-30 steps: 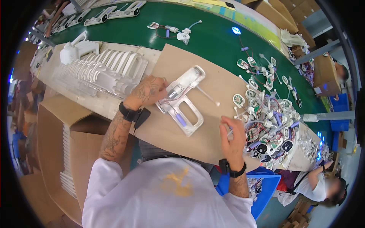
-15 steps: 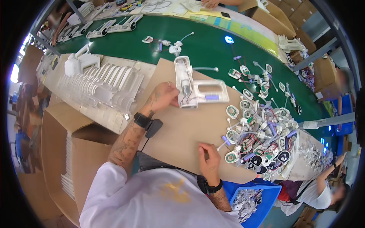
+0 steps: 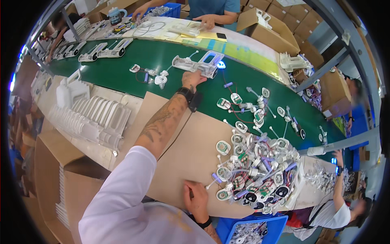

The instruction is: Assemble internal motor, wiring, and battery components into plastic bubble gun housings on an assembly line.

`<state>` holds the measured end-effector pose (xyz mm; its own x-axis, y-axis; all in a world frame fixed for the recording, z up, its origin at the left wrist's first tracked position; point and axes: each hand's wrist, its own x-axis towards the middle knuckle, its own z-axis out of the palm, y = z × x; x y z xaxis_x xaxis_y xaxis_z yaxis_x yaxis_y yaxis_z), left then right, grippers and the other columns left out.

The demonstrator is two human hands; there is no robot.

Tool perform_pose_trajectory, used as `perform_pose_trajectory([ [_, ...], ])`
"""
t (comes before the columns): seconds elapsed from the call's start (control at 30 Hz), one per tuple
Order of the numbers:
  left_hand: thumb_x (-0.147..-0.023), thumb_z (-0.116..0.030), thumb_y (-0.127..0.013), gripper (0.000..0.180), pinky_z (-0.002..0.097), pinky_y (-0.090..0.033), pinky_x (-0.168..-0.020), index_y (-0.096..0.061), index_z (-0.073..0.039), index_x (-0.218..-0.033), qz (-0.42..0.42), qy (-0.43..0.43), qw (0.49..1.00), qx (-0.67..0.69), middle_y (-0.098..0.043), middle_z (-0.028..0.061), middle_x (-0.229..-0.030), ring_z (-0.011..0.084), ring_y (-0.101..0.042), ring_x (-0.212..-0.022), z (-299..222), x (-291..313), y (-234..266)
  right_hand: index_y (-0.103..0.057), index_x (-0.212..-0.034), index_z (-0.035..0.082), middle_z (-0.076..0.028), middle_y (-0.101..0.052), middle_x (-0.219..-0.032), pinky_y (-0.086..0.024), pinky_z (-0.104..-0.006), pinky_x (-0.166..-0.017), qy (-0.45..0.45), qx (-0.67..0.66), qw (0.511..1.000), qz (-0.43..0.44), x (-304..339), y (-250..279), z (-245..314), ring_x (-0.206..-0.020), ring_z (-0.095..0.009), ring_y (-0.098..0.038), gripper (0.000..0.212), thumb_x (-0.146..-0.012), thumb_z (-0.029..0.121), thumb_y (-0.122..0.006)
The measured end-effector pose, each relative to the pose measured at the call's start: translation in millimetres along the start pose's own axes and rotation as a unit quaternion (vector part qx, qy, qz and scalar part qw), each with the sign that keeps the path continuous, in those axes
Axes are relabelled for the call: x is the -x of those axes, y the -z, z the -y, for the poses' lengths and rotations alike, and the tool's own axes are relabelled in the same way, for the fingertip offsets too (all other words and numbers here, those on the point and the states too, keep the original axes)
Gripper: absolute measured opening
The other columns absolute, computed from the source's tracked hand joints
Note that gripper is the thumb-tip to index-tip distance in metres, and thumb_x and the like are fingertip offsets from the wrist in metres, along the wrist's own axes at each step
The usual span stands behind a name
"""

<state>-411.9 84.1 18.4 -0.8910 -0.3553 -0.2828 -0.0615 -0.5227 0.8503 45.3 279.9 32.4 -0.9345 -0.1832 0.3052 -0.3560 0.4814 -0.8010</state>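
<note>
My left hand [image 3: 194,79] is stretched forward over the green conveyor belt [image 3: 158,57]. Its fingers hold the near side of a white plastic housing half [image 3: 187,64], which has a looped handle and small parts fitted inside. A blue light [image 3: 221,65] glows right beside the housing. My right hand [image 3: 196,200] rests low over the brown cardboard sheet [image 3: 174,162], its fingers loosely bent, thumb apart, with nothing visible in it. To its right lies a heap of wired pump assemblies [image 3: 256,166], with white caps, green circuit boards and purple-wrapped parts.
Nested white housing shells [image 3: 95,118] stand at left, above an open carton [image 3: 61,158]. More housings [image 3: 115,49] and loose assemblies [image 3: 256,107] lie on the belt. A blue bin [image 3: 276,227] sits below right. Co-workers are across the belt and at right.
My left hand has carried the housing from the cardboard sheet forward onto the belt, and the housing has turned. My view has shifted, while the right hand stays near the cardboard's front edge.
</note>
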Motion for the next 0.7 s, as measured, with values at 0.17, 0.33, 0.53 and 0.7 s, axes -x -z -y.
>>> perform_pose_trajectory([
  [0.17,-0.104,-0.008,-0.069,0.033,0.0418,-0.075,-0.084,-0.064,0.021,-0.118,-0.018,-0.001,1.0,0.016,-0.076,0.0267,-0.112,0.0359,-0.082,-0.096,10,-28,-4,-0.078,-0.112,0.005,-0.013,-0.074,-0.093,-0.055,-0.0438,-0.069,-0.001,-0.019,1.0,-0.009,0,-3,0,-0.077,-0.033,-0.069,0.014,-0.099,0.002,-0.077],
  [0.33,-0.109,-0.022,-0.072,0.041,0.0396,-0.073,-0.076,-0.067,0.017,-0.114,0.012,0.006,0.999,-0.043,-0.078,0.0282,-0.106,0.0339,-0.083,-0.085,-9,20,29,-0.078,-0.112,0.005,-0.013,-0.074,-0.094,-0.055,-0.0438,-0.069,0.007,-0.014,1.0,0.023,0,-9,-1,-0.078,-0.033,-0.07,0.012,-0.1,0.003,-0.076],
  [0.53,-0.101,-0.023,-0.079,0.027,0.049,-0.061,-0.098,-0.075,-0.008,-0.122,0.256,-0.324,0.827,-0.382,-0.08,0.0082,-0.112,0.027,-0.076,-0.114,-36,232,103,-0.079,-0.114,0.003,-0.013,-0.074,-0.096,-0.054,-0.042,-0.07,0.008,0.042,0.999,0.025,7,-5,-8,-0.079,-0.03,-0.068,0.012,-0.104,0.006,-0.073],
  [0.7,-0.095,-0.023,-0.08,0.038,0.0701,-0.028,-0.134,-0.071,-0.011,-0.13,0.155,-0.441,0.484,-0.74,-0.064,0.0159,-0.149,0.0427,-0.054,-0.151,-164,316,260,-0.079,-0.115,0.002,-0.012,-0.073,-0.097,-0.054,-0.036,-0.07,-0.001,0.022,0.999,0.035,3,-7,-5,-0.08,-0.024,-0.068,0.012,-0.106,0.007,-0.072],
])
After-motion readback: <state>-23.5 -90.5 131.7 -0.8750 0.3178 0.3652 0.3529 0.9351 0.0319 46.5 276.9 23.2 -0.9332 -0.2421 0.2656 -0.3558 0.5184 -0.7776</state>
